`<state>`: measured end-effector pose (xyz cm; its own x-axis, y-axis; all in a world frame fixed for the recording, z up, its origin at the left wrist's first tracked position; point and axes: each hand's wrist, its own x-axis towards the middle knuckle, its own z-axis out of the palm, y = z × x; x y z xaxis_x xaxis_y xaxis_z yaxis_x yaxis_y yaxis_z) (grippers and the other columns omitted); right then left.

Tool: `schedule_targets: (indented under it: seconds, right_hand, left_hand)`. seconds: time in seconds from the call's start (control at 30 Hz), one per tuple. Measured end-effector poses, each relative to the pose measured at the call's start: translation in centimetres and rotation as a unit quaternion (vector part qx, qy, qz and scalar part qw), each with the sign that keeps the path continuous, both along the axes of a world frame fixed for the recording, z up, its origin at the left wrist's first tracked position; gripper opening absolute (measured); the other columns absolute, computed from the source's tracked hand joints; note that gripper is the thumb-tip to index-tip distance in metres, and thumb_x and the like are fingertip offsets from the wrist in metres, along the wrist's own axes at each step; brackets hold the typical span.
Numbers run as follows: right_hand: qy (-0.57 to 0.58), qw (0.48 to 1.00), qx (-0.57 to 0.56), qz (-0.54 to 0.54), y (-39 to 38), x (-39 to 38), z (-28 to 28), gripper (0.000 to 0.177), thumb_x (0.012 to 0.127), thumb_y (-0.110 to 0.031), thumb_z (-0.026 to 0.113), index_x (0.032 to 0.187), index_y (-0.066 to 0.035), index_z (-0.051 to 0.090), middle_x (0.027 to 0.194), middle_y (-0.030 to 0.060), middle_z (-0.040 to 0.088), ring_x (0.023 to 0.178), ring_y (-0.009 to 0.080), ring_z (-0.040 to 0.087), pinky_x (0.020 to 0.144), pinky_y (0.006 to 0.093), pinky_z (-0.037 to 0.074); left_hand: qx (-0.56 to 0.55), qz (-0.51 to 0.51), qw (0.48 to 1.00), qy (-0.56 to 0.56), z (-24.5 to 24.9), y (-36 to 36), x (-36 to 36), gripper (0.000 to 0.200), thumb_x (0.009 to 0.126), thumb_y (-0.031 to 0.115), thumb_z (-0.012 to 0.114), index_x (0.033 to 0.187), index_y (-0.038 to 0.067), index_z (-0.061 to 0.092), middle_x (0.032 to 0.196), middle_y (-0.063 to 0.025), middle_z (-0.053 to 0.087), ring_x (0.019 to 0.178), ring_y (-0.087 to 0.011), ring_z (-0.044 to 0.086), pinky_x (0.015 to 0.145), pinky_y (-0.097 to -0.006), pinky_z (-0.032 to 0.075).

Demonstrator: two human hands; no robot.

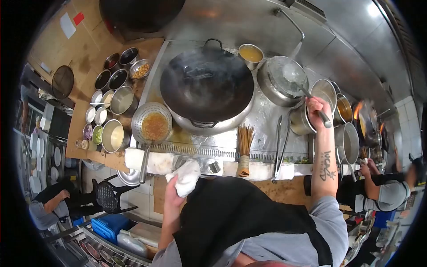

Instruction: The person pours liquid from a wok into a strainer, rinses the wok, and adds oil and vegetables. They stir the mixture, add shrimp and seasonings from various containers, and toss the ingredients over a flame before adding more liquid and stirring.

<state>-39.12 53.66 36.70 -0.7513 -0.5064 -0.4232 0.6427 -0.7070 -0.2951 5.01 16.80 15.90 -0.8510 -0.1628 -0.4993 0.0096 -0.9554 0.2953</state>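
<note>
My right hand (pixel 318 114) is closed around the handle of a ladle (pixel 304 89). The ladle's bowl end is over a pot of water (pixel 283 79) at the back right, where a tap spout (pixel 298 47) hangs above. In my left hand (pixel 172 194) is a folded white cloth (pixel 185 178), held near the stove's front edge. Between the two hands stands a large black wok (pixel 207 89) on its burner, steam rising from it. Left of the wok lies a perforated strainer (pixel 151 123) with brown bits in it, its handle pointing toward me.
A bamboo brush (pixel 244 151) and metal tongs (pixel 278 147) lie at the front edge. Sauce bowls and pots (pixel 113 135) crowd the left. Several pots (pixel 347 143) stand at the right, near flames (pixel 357 110). Another person (pixel 378 191) works there; one more (pixel 51 204) sits at lower left.
</note>
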Motion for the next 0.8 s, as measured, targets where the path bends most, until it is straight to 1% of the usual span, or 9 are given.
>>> schedule_targets:
  seconds: [0.17,0.27,0.33,0.4,0.53,0.57,0.67,0.7,0.8]
  right_hand:
    - [0.025,0.999,-0.031,0.005,-1.8,7.0,4.1,0.026,0.098,-0.005,0.041,0.111,0.018,0.04,0.069,0.0021,0.042,0.052,0.007,0.044,0.041,0.0203,0.041]
    - [0.004,0.999,-0.049,0.01,-2.3,10.7,4.6,0.033,0.099,-0.008,0.04,0.119,0.018,0.038,0.074,0.0034,0.042,0.051,0.0067,0.043,0.04,0.021,0.041]
    - [0.005,1.0,-0.012,0.008,-3.4,13.5,5.1,0.034,0.098,-0.008,0.04,0.123,0.015,0.038,0.074,0.0029,0.042,0.05,0.0058,0.042,0.037,0.0204,0.04]
    - [0.006,0.999,0.037,0.014,-5.1,16.1,5.7,0.031,0.098,-0.007,0.042,0.122,0.013,0.042,0.076,0.0025,0.043,0.049,0.0034,0.042,0.035,0.0174,0.038]
    - [0.008,0.996,0.071,0.058,-6.0,19.6,4.8,0.031,0.097,-0.005,0.042,0.126,0.005,0.045,0.076,0.0023,0.044,0.048,0.0021,0.041,0.034,0.0171,0.037]
    - [0.02,0.992,0.106,0.067,-6.2,20.2,4.7,0.032,0.096,-0.005,0.043,0.128,0.001,0.046,0.074,0.0024,0.044,0.047,0.0025,0.04,0.033,0.0174,0.036]
    - [0.068,0.979,0.163,0.102,-6.9,20.8,4.1,0.034,0.096,-0.004,0.044,0.13,0.0,0.046,0.072,0.0023,0.044,0.045,0.003,0.038,0.033,0.0179,0.034]
    - [0.088,0.967,0.218,0.101,-7.3,20.6,3.7,0.028,0.094,-0.003,0.048,0.123,-0.002,0.049,0.071,0.0031,0.045,0.043,0.0036,0.038,0.032,0.0187,0.032]
    - [0.146,0.923,0.355,0.037,-7.9,18.2,1.0,0.017,0.093,-0.003,0.052,0.11,-0.004,0.05,0.071,0.0036,0.047,0.043,0.0039,0.038,0.032,0.0196,0.032]
  left_hand:
    - [-0.01,-0.051,0.998,-0.031,-0.3,-2.4,-3.5,0.05,0.098,0.022,0.048,0.139,-0.004,0.038,0.135,-0.0199,0.052,0.121,-0.033,0.055,0.103,-0.0452,0.045]
    - [-0.03,-0.068,0.997,-0.032,0.0,-4.0,-4.8,0.048,0.097,0.02,0.05,0.138,-0.004,0.04,0.133,-0.0187,0.054,0.12,-0.0312,0.056,0.101,-0.0437,0.047]
    - [-0.042,-0.075,0.996,-0.038,-0.4,-4.9,-5.2,0.048,0.097,0.019,0.051,0.137,-0.004,0.041,0.132,-0.0185,0.055,0.119,-0.0311,0.056,0.1,-0.0433,0.048]
    - [-0.035,-0.083,0.995,-0.039,-0.7,-5.6,-5.2,0.047,0.096,0.018,0.052,0.137,-0.004,0.041,0.131,-0.0184,0.055,0.119,-0.0309,0.057,0.099,-0.0432,0.049]
    - [-0.026,-0.089,0.995,-0.042,-1.3,-6.7,-4.7,0.048,0.096,0.018,0.052,0.137,-0.004,0.041,0.131,-0.0183,0.056,0.118,-0.0313,0.057,0.099,-0.0439,0.049]
    - [-0.026,-0.086,0.995,-0.043,-1.6,-6.8,-4.5,0.048,0.096,0.018,0.052,0.137,-0.004,0.041,0.13,-0.0184,0.056,0.118,-0.0315,0.057,0.099,-0.0443,0.049]
    - [-0.029,-0.079,0.995,-0.047,-1.8,-6.9,-4.2,0.048,0.096,0.018,0.052,0.137,-0.004,0.041,0.13,-0.0187,0.056,0.118,-0.0317,0.057,0.1,-0.0448,0.049]
    - [-0.033,-0.077,0.995,-0.049,-1.6,-6.8,-4.0,0.048,0.096,0.018,0.051,0.137,-0.004,0.041,0.13,-0.0189,0.056,0.119,-0.0316,0.057,0.1,-0.0447,0.048]
    - [-0.022,-0.064,0.996,-0.049,-1.5,-6.7,-3.3,0.048,0.096,0.018,0.051,0.137,-0.004,0.041,0.13,-0.0191,0.056,0.119,-0.0317,0.057,0.101,-0.0449,0.048]
